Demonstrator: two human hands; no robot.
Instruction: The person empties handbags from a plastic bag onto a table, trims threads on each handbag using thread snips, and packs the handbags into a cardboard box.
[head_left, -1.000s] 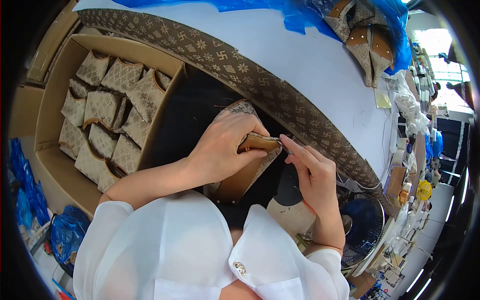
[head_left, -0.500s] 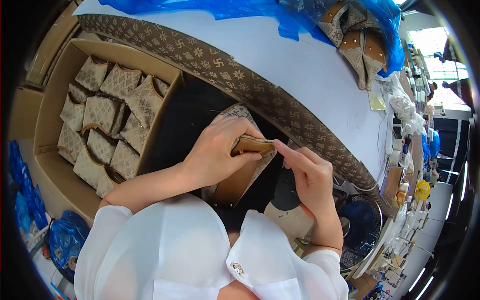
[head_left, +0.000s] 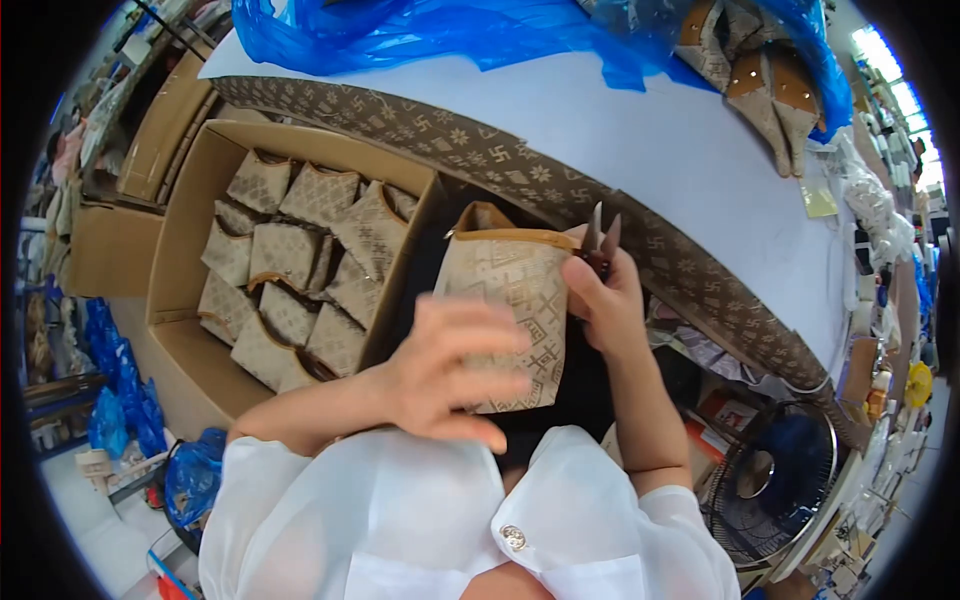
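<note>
A beige patterned fabric pouch (head_left: 535,290) with tan trim along its open top hangs upright over my lap. My right hand (head_left: 612,300) pinches its upper right corner and also holds thread snips (head_left: 598,240), whose two blades point up and stand apart. My left hand (head_left: 455,365) is in front of the pouch's lower left side, blurred by motion, its fingers stretched out and apart. Whether it touches the fabric I cannot tell. Part of the pouch's left side is hidden behind it.
At my left a cardboard box (head_left: 185,325) holds several similar pouches (head_left: 290,250). Ahead runs a white table (head_left: 560,125) edged with brown patterned cloth (head_left: 480,145). On it lie blue plastic (head_left: 420,40) and more pouches (head_left: 770,105). A floor fan (head_left: 775,480) stands at my right.
The pouch has been turned from a tilted, folded hold to upright with its patterned face showing. My left hand has let go of its edge. The snips' blades now show in my right hand.
</note>
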